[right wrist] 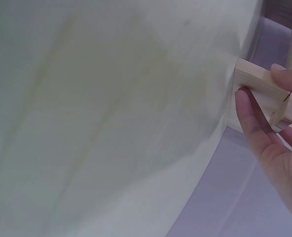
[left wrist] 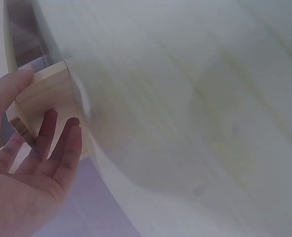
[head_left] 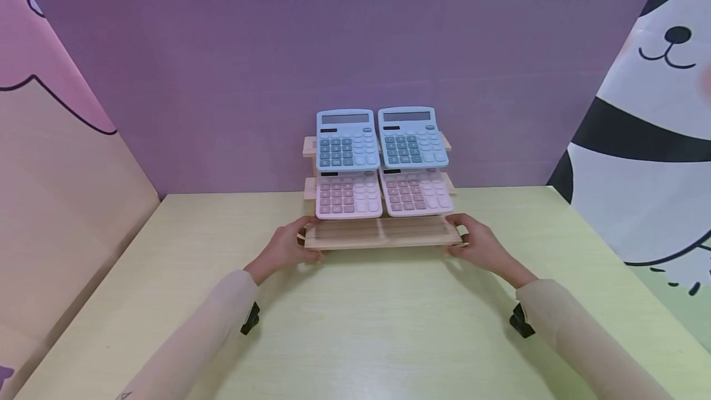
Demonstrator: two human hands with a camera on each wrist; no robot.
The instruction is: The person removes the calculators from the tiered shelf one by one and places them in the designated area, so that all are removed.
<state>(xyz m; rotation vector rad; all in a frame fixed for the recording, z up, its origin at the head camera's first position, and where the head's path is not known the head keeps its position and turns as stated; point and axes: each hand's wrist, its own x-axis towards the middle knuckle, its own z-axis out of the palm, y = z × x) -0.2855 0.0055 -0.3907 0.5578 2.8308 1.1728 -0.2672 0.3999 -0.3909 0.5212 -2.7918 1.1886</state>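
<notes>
A tiered wooden display rack point(head_left: 383, 233) stands at the back of the table. On its upper tier lean two light blue calculators, one on the left point(head_left: 345, 152) and one on the right point(head_left: 413, 148). Below them are two pink calculators, left point(head_left: 349, 197) and right point(head_left: 418, 194), their tops hidden behind the blue pair. The bottom tier holds nothing. My left hand point(head_left: 289, 244) grips that tier's left end, and my right hand point(head_left: 479, 244) grips its right end. Both wrist views show a thumb against the wood and fingers curled underneath.
The pale wooden table point(head_left: 389, 326) spreads in front of the rack. Close behind it rises a purple backdrop point(head_left: 233, 79). Printed cartoon panels flank the table, a pink and cream one point(head_left: 55, 159) at left and a panda one point(head_left: 644, 190) at right.
</notes>
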